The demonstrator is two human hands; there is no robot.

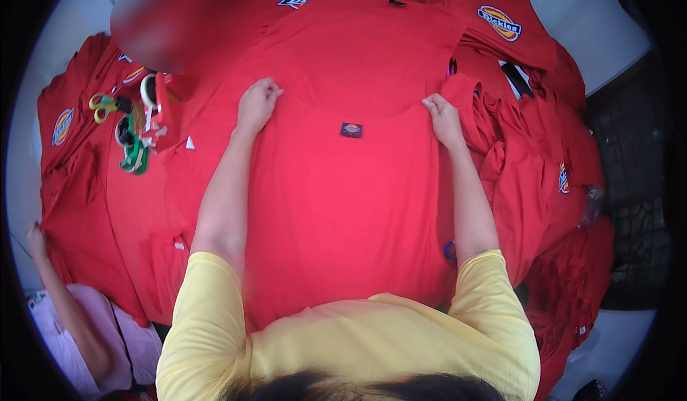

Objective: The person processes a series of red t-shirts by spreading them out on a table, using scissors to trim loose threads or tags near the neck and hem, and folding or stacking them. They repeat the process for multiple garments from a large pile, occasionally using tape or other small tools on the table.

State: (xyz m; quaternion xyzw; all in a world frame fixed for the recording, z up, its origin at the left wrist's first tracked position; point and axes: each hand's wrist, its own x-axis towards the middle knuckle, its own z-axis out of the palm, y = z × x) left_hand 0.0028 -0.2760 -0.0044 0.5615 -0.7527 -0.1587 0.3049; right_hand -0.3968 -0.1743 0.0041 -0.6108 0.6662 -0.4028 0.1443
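Note:
A red shirt [343, 215] is stretched flat in front of me, running from the table down toward my body. My left hand [260, 106] pinches its upper left edge, fingers closed on the cloth. At the upper right edge, my right hand [444, 120] grips the same shirt between thumb and fingers. A small dark label [351, 130] shows on the cloth between my hands, a little below the stretched edge. More red cloth [358, 50] lies spread out beyond it.
Left of me lie yellow-green scissors [104, 105], a red tape dispenser [167, 111] and a green tape dispenser [134, 159]. Heaped red shirts [533, 179] with badges cover the right side. Another person's hand [36, 238] touches red cloth at the far left.

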